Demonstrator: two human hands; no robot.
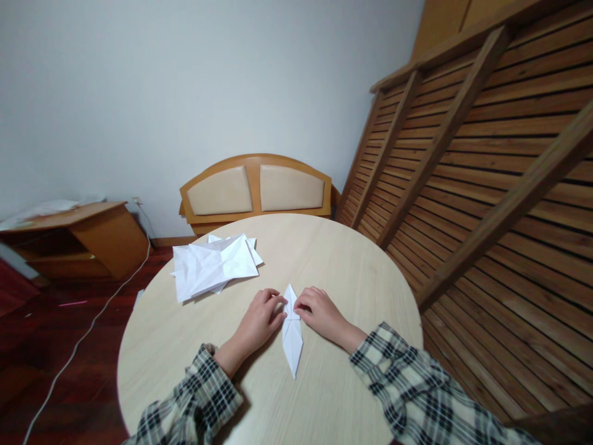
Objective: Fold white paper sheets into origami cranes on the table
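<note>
A narrow folded white paper [292, 343], pointed at its far and near ends, lies on the round pale wooden table [343, 383]. Creases run along its length, and a fold crosses it near the middle. My left hand [262, 318] is at the left edge of its upper half, fingers curled and closed on the paper. On the opposite edge, my right hand [319, 311] pinches the upper half with thumb and fingers together. The lower half lies uncovered between my wrists.
Several creased white paper sheets [213, 262] lie in a loose pile at the table's back left. Behind stands a headboard with cream panels [220, 191]. A slatted wooden frame [463, 185] leans along the right. At left are a low wooden cabinet [106, 235] and a white cable [99, 312].
</note>
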